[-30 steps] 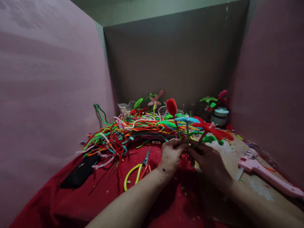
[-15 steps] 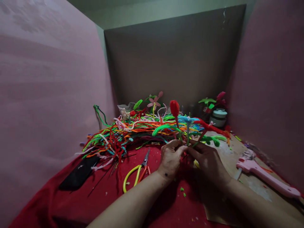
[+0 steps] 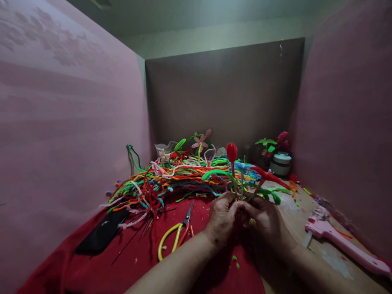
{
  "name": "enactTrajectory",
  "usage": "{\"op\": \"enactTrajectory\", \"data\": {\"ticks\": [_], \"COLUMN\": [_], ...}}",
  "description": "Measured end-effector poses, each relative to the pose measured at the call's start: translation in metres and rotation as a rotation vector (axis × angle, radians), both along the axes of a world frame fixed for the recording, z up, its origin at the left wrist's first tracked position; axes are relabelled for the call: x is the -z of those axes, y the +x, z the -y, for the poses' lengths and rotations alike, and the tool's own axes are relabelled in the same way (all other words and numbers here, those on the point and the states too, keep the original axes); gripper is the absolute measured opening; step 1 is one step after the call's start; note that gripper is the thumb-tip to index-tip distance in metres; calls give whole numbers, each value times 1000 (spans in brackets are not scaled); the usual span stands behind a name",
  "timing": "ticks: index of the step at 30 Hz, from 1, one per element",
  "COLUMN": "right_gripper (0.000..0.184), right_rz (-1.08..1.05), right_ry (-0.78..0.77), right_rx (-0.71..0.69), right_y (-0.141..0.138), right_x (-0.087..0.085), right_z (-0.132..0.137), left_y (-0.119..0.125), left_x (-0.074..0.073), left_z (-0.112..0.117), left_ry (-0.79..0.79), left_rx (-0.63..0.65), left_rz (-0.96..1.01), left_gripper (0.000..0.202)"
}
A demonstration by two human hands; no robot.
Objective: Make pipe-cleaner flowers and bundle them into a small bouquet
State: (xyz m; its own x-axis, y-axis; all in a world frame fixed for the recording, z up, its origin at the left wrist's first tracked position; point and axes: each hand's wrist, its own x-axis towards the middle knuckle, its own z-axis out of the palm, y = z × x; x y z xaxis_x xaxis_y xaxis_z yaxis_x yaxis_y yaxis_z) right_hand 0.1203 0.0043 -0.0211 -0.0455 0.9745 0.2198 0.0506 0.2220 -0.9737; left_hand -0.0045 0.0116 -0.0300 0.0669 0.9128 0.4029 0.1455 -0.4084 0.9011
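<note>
My left hand (image 3: pixel 222 216) and my right hand (image 3: pixel 266 222) meet at the middle of the view, fingers pinched together around the stems of a small bunch of pipe-cleaner flowers (image 3: pixel 241 173). The bunch stands upright above the hands: a red bud (image 3: pixel 232 152), a blue flower (image 3: pixel 243 166), a red flower leaning right (image 3: pixel 266 175) and green leaves (image 3: pixel 214 173). Both hands hover over the red cloth (image 3: pixel 122 265).
A big heap of loose coloured pipe cleaners (image 3: pixel 165 179) lies behind the hands. Yellow-handled scissors (image 3: pixel 176 232) and a black phone (image 3: pixel 102 237) lie on the cloth to the left. A pink glue gun (image 3: pixel 339 241) lies right. A white jar (image 3: pixel 281 162) and finished flowers stand at the back.
The hands and bunch have stayed together and drawn slightly closer. The view has tilted upward, so everything sits lower in the picture. The red flower now droops more to the right.
</note>
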Motion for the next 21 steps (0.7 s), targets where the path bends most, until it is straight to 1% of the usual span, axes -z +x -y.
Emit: {"op": "enactTrajectory", "data": {"ticks": [2,4,6,8,10,12,14,16,18,21], "right_gripper": [24,36,43,45,45,45,46,48,46,44], "right_rz": [-226,-407,-467,-478,-482,-470,-456,-464,-468,-462], "right_ry": [-102,-208,-275,-303,-311,-309,-312,-310,-297,-288], "right_rx": [-26,-11,33,60,45,29,20,12,4,-2], "right_y": [-2,-3,-2,-1,-1,-2,-2,-2,-2,0], "right_x": [2,4,4,3,1,-1,-1,1,4,7], "right_z": [-1,-3,-5,-6,-5,-3,-1,-1,-3,-5], "left_y": [0,-3,-8,-13,-16,-15,-12,-8,-6,-7], "left_x": [-2,-6,-10,-11,-9,-5,0,3,4,2], "left_z": [-1,-5,-11,-17,-21,-22,-20,-18,-16,-13], "left_ry": [-22,-89,-168,-205,-184,-111,-21,25,32,22], "left_rx": [28,19,-34,-89,-119,-134,-122,-91,-79,-86], "left_rz": [65,171,286,332,263,134,41,13,15,-3], "left_gripper": [13,11,12,15,16,17,18,19,19,16]}}
